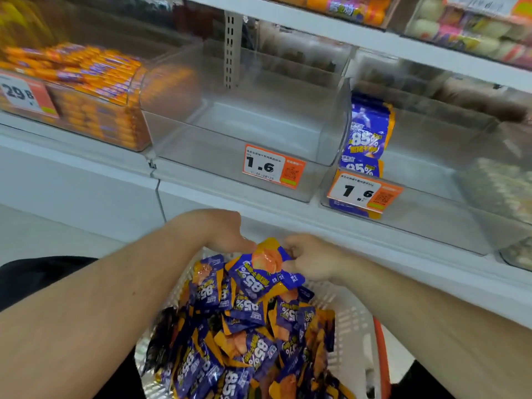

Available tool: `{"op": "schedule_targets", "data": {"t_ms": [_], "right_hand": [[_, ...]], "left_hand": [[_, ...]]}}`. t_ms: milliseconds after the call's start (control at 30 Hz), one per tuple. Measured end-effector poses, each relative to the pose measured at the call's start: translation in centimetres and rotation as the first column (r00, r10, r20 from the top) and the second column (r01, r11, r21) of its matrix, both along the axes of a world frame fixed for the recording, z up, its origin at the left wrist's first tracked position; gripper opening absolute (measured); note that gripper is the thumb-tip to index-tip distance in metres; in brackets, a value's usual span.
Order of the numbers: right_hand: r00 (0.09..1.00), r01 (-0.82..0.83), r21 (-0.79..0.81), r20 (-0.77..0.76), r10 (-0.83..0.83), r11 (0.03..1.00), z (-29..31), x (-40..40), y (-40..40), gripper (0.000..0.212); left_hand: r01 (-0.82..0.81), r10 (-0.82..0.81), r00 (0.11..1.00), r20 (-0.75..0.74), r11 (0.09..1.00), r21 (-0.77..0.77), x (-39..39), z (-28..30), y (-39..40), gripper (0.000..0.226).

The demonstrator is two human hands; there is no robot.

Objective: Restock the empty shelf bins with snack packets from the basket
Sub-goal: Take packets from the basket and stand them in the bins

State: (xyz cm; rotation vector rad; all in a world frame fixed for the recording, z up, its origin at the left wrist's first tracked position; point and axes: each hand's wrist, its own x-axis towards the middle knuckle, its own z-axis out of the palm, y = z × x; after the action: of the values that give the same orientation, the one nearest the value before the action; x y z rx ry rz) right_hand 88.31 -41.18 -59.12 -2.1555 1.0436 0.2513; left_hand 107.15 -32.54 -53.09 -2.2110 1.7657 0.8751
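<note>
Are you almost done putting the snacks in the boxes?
Not nearly. Done: only a few purple packets stand at the left side of the right bin. In hand: the left hand touches and the right hand grips one packet above the basket. Left: the middle bin is still empty, and the basket is heaped with packets.

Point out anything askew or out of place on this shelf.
In the right clear bin, a few purple packets stand squeezed against its left wall, one drooping behind the price tag. The middle bin is bare. Nothing looks spilled or damaged.
</note>
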Motion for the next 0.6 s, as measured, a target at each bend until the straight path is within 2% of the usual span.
{"op": "schedule_targets", "data": {"t_ms": [67,100,167,233,300,333,367,400,433,467,500,533,600], "right_hand": [[0.939,0.173,0.231,0.256,-0.231,0.957,1.1,-0.9,0.0,0.012],[0.856,0.227,0.390,0.358,-0.374,0.892,1.5,-1.1,0.2,0.016],[0.662,0.234,0.636,0.450,-0.600,0.735,2.1,-1.4,0.5,0.026],[0.524,0.164,0.747,0.487,-0.699,0.644,2.9,-0.9,1.2,0.022],[0.499,0.168,0.764,0.479,-0.722,0.623,4.0,-0.7,1.8,0.017],[0.550,0.209,0.711,0.482,-0.682,0.672,4.5,-0.7,1.9,0.015],[0.639,0.274,0.584,0.484,-0.598,0.764,4.9,-0.9,1.8,0.010],[0.730,0.335,0.387,0.470,-0.497,0.859,5.2,-1.2,1.5,0.006],[0.793,0.381,0.163,0.449,-0.412,0.910,5.7,-1.7,1.1,0.010],[0.813,0.424,-0.028,0.451,-0.367,0.905,6.3,-2.1,0.6,0.017],[0.802,0.470,-0.141,0.481,-0.355,0.871,7.3,-2.4,0.4,0.022],[0.778,0.495,-0.191,0.531,-0.335,0.847,8.2,-2.6,0.2,0.026],[0.773,0.453,-0.168,0.563,-0.292,0.876,9.6,-3.3,-0.1,0.032]], "left_hand": [[-0.136,0.135,0.990,-0.029,0.988,-0.069,0.6,0.8,0.1,0.078],[-0.211,0.204,0.976,-0.073,0.971,-0.111,0.9,0.9,0.0,0.075],[-0.393,0.338,0.903,-0.266,0.900,-0.190,1.3,1.1,-0.2,0.069],[-0.553,0.388,0.744,-0.544,0.814,-0.176,1.0,1.2,-0.1,0.053],[-0.647,0.336,0.548,-0.766,0.751,-0.134,0.2,1.4,-0.1,0.024],[-0.680,0.291,0.486,-0.824,0.718,-0.147,-0.1,1.5,-0.1,0.014],[-0.698,0.247,0.473,-0.846,0.690,-0.189,-0.3,1.7,-0.1,0.007],[-0.694,0.207,0.516,-0.831,0.670,-0.264,-0.5,1.9,0.0,0.007],[-0.657,0.180,0.604,-0.777,0.664,-0.357,-0.5,2.1,-0.1,0.011],[-0.592,0.152,0.696,-0.702,0.674,-0.442,-0.5,2.3,-0.1,0.014],[-0.514,0.123,0.775,-0.620,0.694,-0.505,-0.6,2.7,-0.2,0.016],[-0.426,0.086,0.837,-0.540,0.721,-0.546,-0.8,3.2,-0.3,0.018],[-0.273,0.000,0.906,-0.423,0.763,-0.586,-1.8,4.1,-0.7,0.020]]}}
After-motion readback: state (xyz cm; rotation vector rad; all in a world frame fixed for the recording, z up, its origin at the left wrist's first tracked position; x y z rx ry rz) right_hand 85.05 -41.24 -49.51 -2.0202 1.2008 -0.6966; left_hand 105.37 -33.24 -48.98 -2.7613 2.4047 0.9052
